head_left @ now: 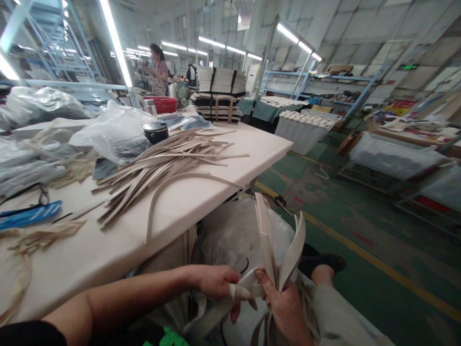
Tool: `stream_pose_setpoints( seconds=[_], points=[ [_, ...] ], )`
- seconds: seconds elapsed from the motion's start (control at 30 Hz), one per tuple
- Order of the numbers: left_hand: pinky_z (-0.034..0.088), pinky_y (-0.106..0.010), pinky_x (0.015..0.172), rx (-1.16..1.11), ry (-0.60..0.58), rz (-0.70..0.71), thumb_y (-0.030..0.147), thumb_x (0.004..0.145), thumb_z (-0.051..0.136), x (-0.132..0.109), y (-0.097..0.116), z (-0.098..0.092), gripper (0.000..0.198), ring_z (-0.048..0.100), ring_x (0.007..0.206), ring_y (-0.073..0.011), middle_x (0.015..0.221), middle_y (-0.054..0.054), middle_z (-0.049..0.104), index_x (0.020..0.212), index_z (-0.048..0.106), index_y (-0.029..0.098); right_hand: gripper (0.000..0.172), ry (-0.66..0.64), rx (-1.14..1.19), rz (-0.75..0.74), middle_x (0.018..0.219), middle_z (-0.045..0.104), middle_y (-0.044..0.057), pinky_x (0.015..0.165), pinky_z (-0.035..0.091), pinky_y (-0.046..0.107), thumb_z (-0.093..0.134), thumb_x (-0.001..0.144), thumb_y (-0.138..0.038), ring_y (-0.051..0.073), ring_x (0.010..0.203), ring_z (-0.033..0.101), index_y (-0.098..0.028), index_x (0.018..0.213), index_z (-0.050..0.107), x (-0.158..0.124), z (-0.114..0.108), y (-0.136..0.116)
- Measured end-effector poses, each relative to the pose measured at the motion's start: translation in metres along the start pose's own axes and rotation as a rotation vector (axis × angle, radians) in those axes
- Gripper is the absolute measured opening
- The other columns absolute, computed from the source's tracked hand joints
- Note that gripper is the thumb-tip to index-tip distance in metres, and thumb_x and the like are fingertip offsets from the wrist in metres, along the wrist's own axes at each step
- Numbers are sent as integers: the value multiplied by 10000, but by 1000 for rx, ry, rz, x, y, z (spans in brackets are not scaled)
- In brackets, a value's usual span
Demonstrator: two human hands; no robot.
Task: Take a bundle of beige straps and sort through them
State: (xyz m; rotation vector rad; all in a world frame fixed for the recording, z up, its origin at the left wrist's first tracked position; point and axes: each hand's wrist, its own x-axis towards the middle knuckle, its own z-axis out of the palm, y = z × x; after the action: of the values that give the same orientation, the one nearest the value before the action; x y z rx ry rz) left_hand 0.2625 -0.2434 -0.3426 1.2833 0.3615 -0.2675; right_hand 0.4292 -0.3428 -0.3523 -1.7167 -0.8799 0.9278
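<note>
My right hand is closed around a bundle of beige fabric strips over my lap; their upper ends fan upward and the lower ends hang below the fist. Just beside it, my left hand pinches one pale strip, which runs across toward my right thumb. Light tape wraps a finger of my left hand. A loose pile of similar strips lies on the table, with one curved strip bending toward the near edge.
The pale table stands in front and to my left. On it are a clear plastic bag, a dark lidded cup, glasses and stacked bundles. A person stands beyond. Wire-frame bins are on the right.
</note>
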Motion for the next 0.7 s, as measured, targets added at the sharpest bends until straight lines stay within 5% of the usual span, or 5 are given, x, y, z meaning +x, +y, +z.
stream_pose_setpoints(
  seconds=[0.17,0.33,0.53,0.7],
  points=[
    [441,-212,504,3,152,65,669,793,529,6,1,3,553,536,484,-112,615,-7,623,973,709,179,476,58,-45,-63,506,535,1,463,416,247,649,732,-611,145,472,487,-136,749,678,1,-2,4],
    [442,-212,544,1,63,39,637,797,557,-3,-6,0,511,545,514,-109,644,-14,638,928,721,171,477,297,-67,-49,587,587,11,481,432,255,704,696,-596,153,503,500,-137,819,662,3,-27,24],
    [467,-240,657,2,28,-40,625,757,609,-14,-19,-5,470,573,608,-133,666,-9,641,844,728,179,468,379,-117,-26,589,584,8,489,434,257,708,681,-599,160,504,519,-155,812,643,2,-46,21],
    [481,-237,735,88,159,57,487,648,763,-25,-26,-19,607,619,840,-173,951,-25,678,1174,646,207,467,571,-59,110,682,654,48,518,459,255,735,675,-522,199,613,588,-121,907,674,2,-62,16]
  ],
)
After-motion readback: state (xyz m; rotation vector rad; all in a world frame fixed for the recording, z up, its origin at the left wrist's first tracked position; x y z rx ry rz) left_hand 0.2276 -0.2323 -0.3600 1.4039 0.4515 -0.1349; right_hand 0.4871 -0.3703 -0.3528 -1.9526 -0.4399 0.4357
